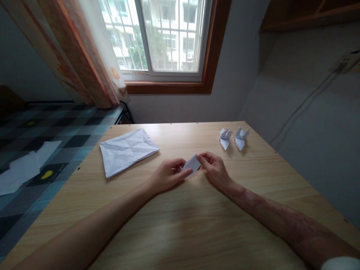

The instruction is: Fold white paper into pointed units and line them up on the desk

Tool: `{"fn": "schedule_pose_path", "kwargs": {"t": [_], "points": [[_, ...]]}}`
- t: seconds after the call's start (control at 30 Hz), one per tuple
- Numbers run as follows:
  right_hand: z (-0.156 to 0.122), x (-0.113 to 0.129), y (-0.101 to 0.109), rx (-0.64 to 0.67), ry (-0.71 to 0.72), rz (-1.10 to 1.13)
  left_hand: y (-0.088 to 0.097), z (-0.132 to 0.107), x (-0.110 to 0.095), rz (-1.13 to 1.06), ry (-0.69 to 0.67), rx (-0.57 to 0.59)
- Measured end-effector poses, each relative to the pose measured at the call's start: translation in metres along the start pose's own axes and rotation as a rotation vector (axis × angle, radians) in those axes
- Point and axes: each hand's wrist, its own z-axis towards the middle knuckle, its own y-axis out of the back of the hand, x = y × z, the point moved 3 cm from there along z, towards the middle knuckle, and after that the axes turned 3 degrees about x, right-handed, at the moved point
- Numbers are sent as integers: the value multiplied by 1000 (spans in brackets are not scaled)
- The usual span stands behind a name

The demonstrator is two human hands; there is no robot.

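A small piece of folded white paper is held just above the wooden table, between both hands. My left hand pinches its left side, thumb in front and fingers behind. On the opposite side, my right hand grips the upper right edge between thumb and fingertips. Two folded paper cranes, one crane and another crane, stand side by side beyond my right hand. To the left of my hands lies a creased stack of white paper.
The wooden table reaches back toward a wall below a barred window. On the left is a bed with a checked cover, with loose white paper on it. A cable runs down the right wall.
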Motion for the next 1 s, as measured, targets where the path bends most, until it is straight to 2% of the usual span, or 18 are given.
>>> {"fn": "schedule_pose_path", "kwargs": {"t": [0.17, 0.37, 0.5, 0.6, 0.77, 0.87, 1.0], "points": [[4, -2, 2, -74, 22, -10, -1, 0, -3, -20, 13, 46], [4, -8, 1, -71, -1, -35, 7, 5, 0, -192, 60, -95], [-1, -2, -4, 75, -22, -88, 16, 9, 9, -290, 47, -237], [-4, 4, -8, 184, -25, -104, 19, 12, 15, -341, 40, -277], [-4, 2, -7, 197, -46, -78, 14, 12, 14, -316, 68, -155], [-4, 1, -7, 188, -38, -62, 10, 11, 8, -252, 25, -73], [-5, 2, -8, 194, -26, -98, 10, 11, 1, -186, -54, -81]]}}
